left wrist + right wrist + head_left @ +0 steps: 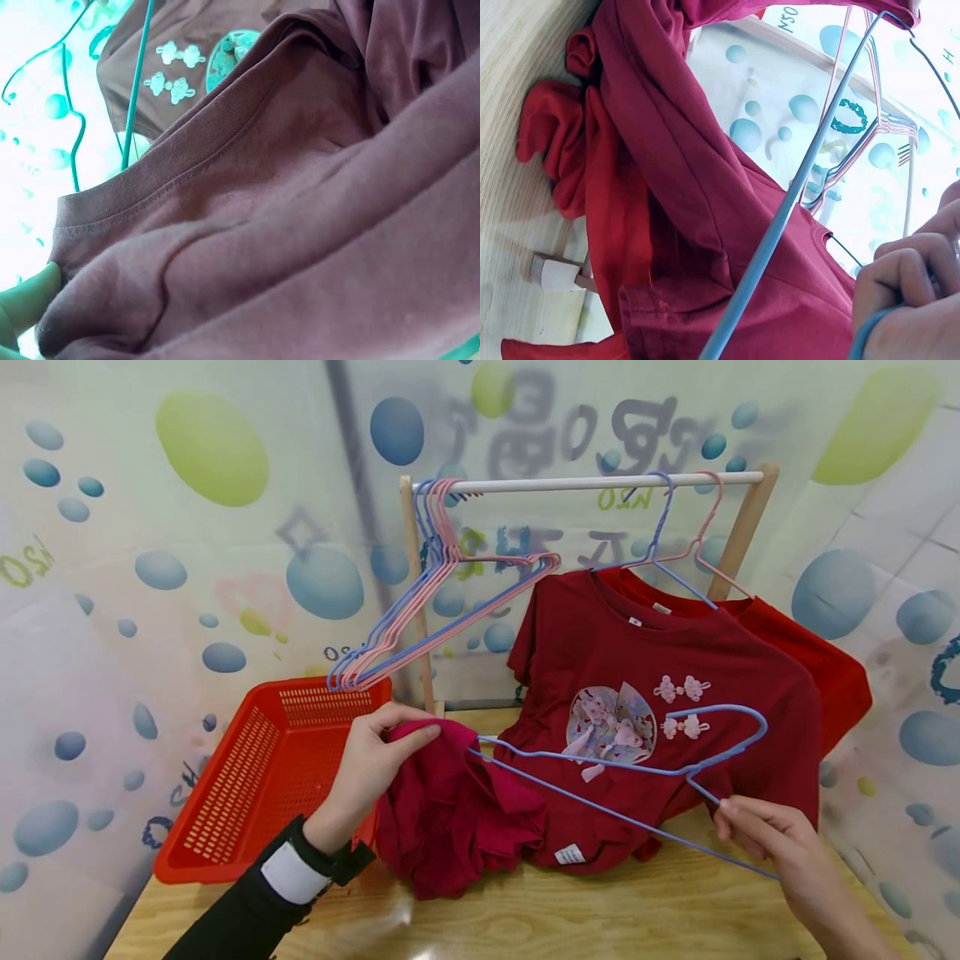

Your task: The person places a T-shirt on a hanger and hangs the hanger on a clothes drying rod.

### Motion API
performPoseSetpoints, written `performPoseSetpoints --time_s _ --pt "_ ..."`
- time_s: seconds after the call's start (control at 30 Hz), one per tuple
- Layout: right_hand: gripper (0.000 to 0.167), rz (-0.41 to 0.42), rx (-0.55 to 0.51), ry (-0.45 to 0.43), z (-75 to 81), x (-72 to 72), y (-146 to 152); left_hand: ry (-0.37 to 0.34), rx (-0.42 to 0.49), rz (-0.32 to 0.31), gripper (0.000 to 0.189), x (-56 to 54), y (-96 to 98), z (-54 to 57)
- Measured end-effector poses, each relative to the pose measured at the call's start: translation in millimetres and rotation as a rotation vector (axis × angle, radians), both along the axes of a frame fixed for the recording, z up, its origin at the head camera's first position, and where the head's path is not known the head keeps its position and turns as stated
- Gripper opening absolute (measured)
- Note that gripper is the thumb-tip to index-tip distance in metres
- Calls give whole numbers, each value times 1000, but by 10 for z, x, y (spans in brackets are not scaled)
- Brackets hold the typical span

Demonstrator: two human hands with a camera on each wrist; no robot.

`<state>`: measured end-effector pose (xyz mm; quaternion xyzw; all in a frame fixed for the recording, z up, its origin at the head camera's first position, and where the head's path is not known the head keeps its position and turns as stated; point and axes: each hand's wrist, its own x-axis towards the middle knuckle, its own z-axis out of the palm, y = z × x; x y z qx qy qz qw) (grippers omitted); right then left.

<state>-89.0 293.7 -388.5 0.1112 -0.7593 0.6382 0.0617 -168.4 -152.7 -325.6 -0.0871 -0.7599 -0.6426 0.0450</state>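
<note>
My left hand [367, 768] pinches the edge of a crumpled crimson garment [457, 814], which hangs in folds just above the table. Up close, the left wrist view shows its stitched, ribbed edge [150, 176] with a fingertip [30, 300] at the corner. My right hand [780, 852] grips one arm of a blue hanger [690, 771], hook upward. The hanger's far end meets the crimson cloth beside my left thumb; how far it reaches inside is hidden. In the right wrist view, curled fingers [915, 277] and the hanger's long bar [780, 206] show.
Behind my hands a dark red T-shirt [735, 660] hangs from the rack's white rail [570, 483], with a brighter red garment [843, 685] behind it. Several blue and pink hangers [450, 556] crowd the rail's left end. An orange-red basket [213, 793] stands at left on the wooden table [525, 918].
</note>
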Motion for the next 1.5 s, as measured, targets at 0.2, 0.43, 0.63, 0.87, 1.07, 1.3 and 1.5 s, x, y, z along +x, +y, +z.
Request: performPoseSetpoints --time_s 0.2,0.43,0.63,0.87,1.07,1.3,1.5 --pt "43 -18 -3 -17 7 -9 -62 6 -33 -11 18 10 35 -10" --pt "42 -7 -14 -9 -11 -21 -97 32 -81 -54 16 19 45 -17" --pt "43 1 -38 7 -30 -37 -108 66 -108 -91 17 11 35 -30" --pt "43 -1 -41 -4 -49 -61 -134 89 -130 -119 16 7 20 -47" --pt "42 -15 -3 -29 -52 -73 -166 107 -153 -142 14 16 42 -45" --pt "41 -8 1 -15 -53 -82 -235 138 -195 -164 13 35 73 -40" --pt "40 4 -5 2 -41 -108 -294 126 -181 -187 13 44 96 -42"
